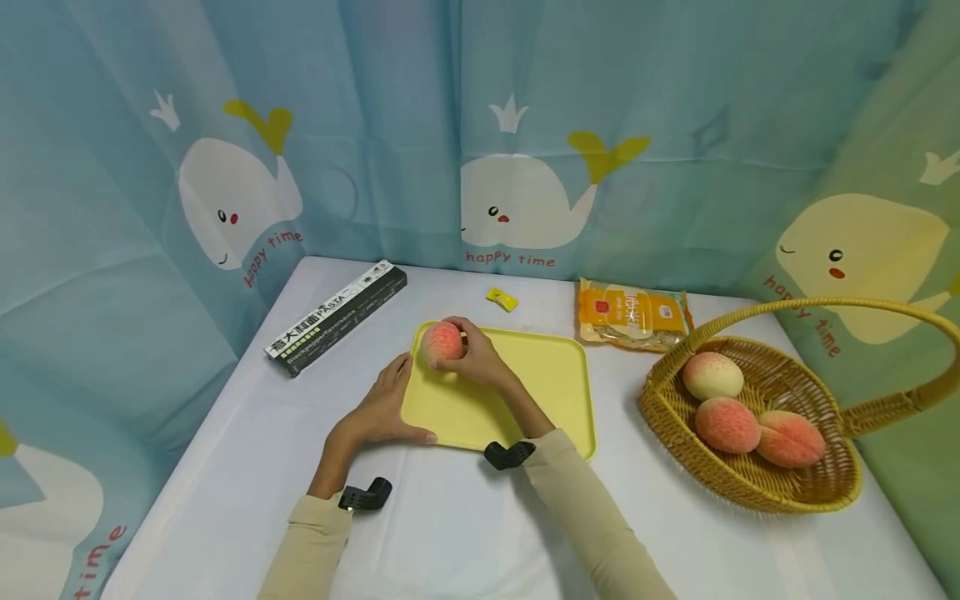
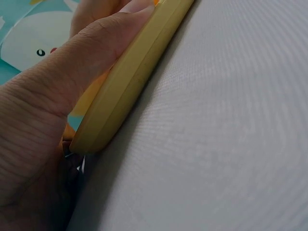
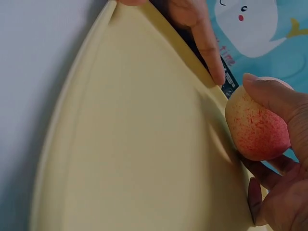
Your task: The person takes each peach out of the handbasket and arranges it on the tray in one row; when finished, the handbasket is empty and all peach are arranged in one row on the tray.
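- Holding a peach (image 1: 441, 342) in right hand (image 1: 482, 361), thumb on near side, fingers round far side.
- Placed at far-left corner of yellow tray (image 1: 532, 379); contact between peach and tray: cannot tell.
- With left hand (image 1: 382, 408), bracing near-left corner of tray, spread wide: thumb at near edge, fingers at left edge, gripping no peach.
- Seen only from left wrist: outer wall of tray, close up, bevelled, with thumb laid along rim.
- Seen only from right wrist: red speckles on peach in detail, one straight finger of left hand with tip at tray rim.
- Looks of peach: round, cream to pale yellow on one side, blushing into pinkish red, partly covered by thumb and fingers.
- Seen whole only from head: white-covered table (image 1: 247, 475) under tray.
- Left of tray, lying slantwise: pasta box (image 1: 335, 318), black and white.
- Beyond tray: small yellow packet (image 1: 502, 299); farther right, orange food bag (image 1: 633, 315).
- Right of tray: wicker basket (image 1: 678, 442) with tall handle, holding three peaches (image 1: 727, 425), one paler.
- Behind everything: blue-green curtain (image 1: 412, 125) printed with white whales.
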`<state>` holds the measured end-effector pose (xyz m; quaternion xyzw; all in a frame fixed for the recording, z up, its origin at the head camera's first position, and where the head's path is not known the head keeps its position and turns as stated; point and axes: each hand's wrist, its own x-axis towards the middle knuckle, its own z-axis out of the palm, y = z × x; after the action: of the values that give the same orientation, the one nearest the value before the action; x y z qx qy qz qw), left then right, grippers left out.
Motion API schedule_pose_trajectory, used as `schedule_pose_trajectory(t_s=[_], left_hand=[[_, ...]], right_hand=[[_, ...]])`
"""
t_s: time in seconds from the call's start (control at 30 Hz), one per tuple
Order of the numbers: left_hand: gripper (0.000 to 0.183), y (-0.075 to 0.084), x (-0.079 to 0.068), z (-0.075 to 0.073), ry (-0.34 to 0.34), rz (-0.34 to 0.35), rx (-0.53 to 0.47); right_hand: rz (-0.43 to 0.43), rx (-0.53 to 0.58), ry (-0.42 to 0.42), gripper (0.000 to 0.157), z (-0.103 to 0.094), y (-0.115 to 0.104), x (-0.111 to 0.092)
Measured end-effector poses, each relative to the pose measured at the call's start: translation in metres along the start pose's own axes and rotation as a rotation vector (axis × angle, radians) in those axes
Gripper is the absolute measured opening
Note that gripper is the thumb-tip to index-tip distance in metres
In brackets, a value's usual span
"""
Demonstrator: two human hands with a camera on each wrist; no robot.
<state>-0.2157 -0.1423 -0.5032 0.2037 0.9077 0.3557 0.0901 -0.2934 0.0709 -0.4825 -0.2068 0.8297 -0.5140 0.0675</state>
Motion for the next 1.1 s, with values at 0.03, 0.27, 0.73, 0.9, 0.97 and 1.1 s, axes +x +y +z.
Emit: schedule_pose_trajectory(t_s=[0.03,0.27,0.73,0.9,0.97,1.1], left_hand=[[0.140,0.000,0.000,0.000,0.000,0.001,0.000],[0.141,0.000,0.000,0.000,0.004,0.006,-0.003],[0.141,0.000,-0.001,0.000,-0.003,-0.004,0.007],[0.140,0.002,-0.002,-0.001,0.001,-0.001,0.001],[0.140,0.002,-0.002,-0.001,0.002,0.000,0.004],[0.140,0.001,-0.001,0.000,0.008,0.006,0.002]], right_hand=[[-0.014,-0.016,0.008,0.076,0.002,0.000,0.001],[-0.017,-0.048,0.028,0.081,0.008,0.002,0.004],[-0.013,-0.099,0.017,0.085,0.013,0.001,0.003],[-0.006,-0.108,-0.002,0.086,0.012,0.001,0.003],[-0.001,-0.113,-0.009,0.087,0.012,0.001,0.003],[0.002,-0.122,-0.017,0.088,0.010,0.000,0.003]])
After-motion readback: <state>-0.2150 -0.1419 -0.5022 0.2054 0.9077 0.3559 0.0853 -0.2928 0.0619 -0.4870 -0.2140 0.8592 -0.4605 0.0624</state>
